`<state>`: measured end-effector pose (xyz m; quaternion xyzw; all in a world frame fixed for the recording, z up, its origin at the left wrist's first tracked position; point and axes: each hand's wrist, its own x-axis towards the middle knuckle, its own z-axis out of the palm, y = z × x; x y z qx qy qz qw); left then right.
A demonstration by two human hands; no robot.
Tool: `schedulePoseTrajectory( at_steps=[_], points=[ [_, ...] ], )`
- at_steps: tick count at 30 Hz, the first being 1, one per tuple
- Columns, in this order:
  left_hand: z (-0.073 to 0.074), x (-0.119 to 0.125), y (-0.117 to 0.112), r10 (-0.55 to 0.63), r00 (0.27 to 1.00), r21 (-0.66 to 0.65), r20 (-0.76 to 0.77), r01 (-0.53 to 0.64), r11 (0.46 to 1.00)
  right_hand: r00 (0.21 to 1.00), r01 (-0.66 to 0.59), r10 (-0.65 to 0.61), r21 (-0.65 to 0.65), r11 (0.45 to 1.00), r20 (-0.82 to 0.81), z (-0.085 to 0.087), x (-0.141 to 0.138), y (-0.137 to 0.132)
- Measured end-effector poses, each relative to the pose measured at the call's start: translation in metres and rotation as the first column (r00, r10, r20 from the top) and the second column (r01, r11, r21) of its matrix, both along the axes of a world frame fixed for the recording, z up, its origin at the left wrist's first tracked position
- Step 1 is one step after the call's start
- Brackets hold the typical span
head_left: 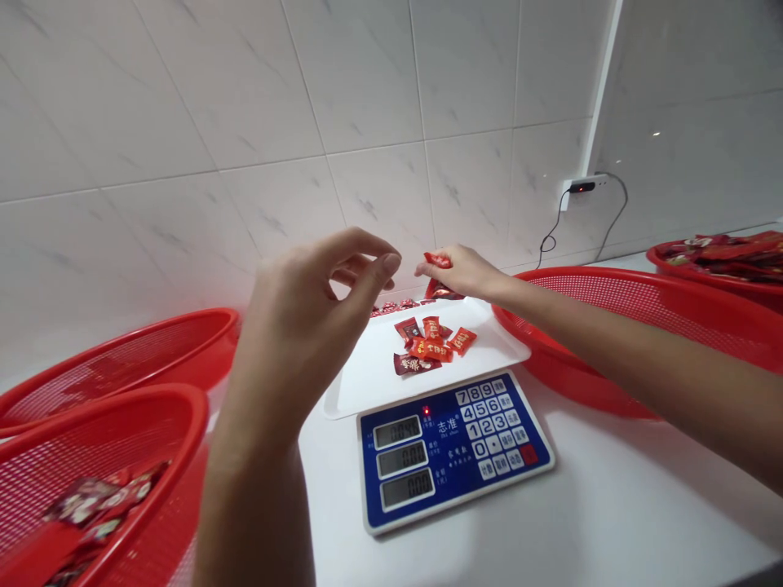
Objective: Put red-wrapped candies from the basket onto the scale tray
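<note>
A white tiled wall [183,106] rises behind a white counter [612,505], with a white socket strip [584,187] fixed low on the wall and thin black cables [615,216] hanging from it. Four red mesh baskets sit on the counter. The front left basket [122,399] holds a loose heap of wrapped candies [98,505], and the far right basket [679,271] is piled with more red packets [722,254]. The rear left basket [122,359] shows only a faint reddish patch that is too blurred to name, and the large right basket [587,275] shows bare mesh where the right arm does not cover it. Between them stands a blue-faced digital scale [456,448] with three small readouts, too blurred to read, and a keypad. A white tray [367,383] rests on the scale, holding a small loose cluster of red candies [428,346], with a low row of others [391,307] along its far edge. The left hand [311,310] hangs over the tray's near left side, partly open with curved fingers [367,253], and holds nothing visible. The right hand [458,273] pinches one red candy [438,260] above the tray's far edge. A second candy [444,291] lies just under that hand, but whether the hand holds it cannot be told.
</note>
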<state>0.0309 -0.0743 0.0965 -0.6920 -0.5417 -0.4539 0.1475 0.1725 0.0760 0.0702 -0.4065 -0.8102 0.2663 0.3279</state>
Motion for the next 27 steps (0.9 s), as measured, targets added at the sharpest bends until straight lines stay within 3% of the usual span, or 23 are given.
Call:
schedulePoseTrajectory(
  at_steps=[3, 11, 19, 27],
  points=[
    [0.000, 0.000, -0.001, -0.002, 1.000, -0.004, -0.006, 0.002, 1.000, 1.000, 0.007, -0.008, 0.034, 0.999, 0.021, -0.003, -0.007, -0.001],
    [0.001, -0.003, -0.003, -0.005, 1.000, 0.013, -0.010, 0.005, 1.000, 0.969, -0.007, 0.012, 0.018, 1.000, -0.246, -0.001, -0.002, -0.002],
    [0.002, 0.000, -0.004, 0.002, 1.000, -0.084, -0.012, -0.003, 0.996, 0.968, -0.094, 0.086, -0.026, 0.995, -0.234, -0.001, -0.005, -0.014],
    [0.003, 0.000, -0.006, 0.024, 1.000, -0.114, -0.012, -0.025, 0.993, 0.947, -0.319, 0.297, -0.292, 0.901, -0.120, -0.016, -0.012, -0.031]
  ],
)
